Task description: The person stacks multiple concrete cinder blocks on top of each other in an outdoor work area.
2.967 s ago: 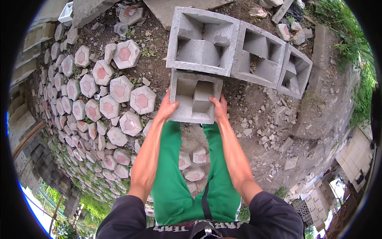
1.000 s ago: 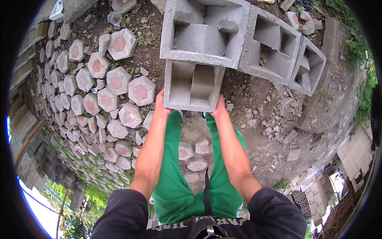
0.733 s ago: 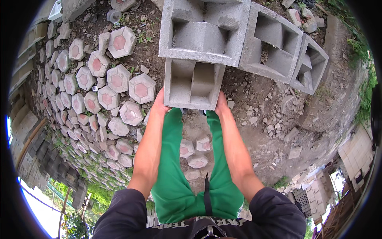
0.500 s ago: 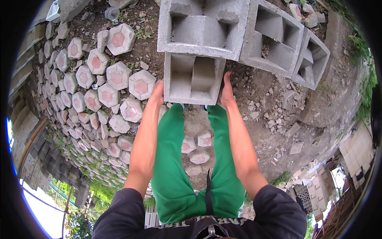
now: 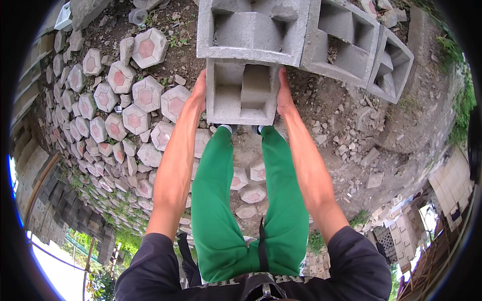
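My left hand (image 5: 200,93) presses flat against the left side of a grey hollow concrete block (image 5: 242,93), and my right hand (image 5: 283,93) presses flat against its right side, so I grip the block between both palms with my arms stretched straight down in front of me. The block hangs just above my feet, its open cavities facing up toward me, and its far edge sits right against a larger concrete block (image 5: 253,27) lying on the ground beyond it; whether the two touch I cannot tell. To the right of that larger block, two more hollow blocks (image 5: 369,47) stand in a row, side by side. Below the held block my green trousers (image 5: 246,200) run toward my dark shirt at the near edge of the view. The ground under me is bare dirt (image 5: 331,110) scattered with small stones and rubble. To my left, many hexagonal paving stones (image 5: 125,100) with pinkish centres lie spread over the ground, some reaching under and between my legs. Far off on the right edge grows a strip of green plants (image 5: 459,100).
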Action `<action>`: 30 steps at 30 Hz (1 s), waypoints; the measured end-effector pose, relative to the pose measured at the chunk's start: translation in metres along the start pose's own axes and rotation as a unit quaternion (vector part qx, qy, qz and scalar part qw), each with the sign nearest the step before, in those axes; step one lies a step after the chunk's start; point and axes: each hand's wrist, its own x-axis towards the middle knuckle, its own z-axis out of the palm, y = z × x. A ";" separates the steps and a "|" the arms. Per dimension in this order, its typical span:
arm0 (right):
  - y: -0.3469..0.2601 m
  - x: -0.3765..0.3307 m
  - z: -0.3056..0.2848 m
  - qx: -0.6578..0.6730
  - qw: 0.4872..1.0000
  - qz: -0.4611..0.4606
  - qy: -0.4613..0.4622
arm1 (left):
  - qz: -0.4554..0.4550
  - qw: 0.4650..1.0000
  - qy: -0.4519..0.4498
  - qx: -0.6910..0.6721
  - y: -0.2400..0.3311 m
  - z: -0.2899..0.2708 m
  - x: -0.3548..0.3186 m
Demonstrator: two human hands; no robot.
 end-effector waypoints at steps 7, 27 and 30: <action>0.014 0.007 0.000 0.074 0.996 0.003 -0.052 | 0.039 0.998 0.010 0.046 -0.004 -0.009 0.003; -0.019 -0.035 0.012 -0.196 0.978 -0.034 0.069 | 0.052 0.997 0.012 0.058 0.005 0.012 -0.030; -0.022 -0.075 0.037 -0.162 0.983 -0.045 0.072 | 0.134 0.980 0.061 0.133 -0.007 -0.003 -0.070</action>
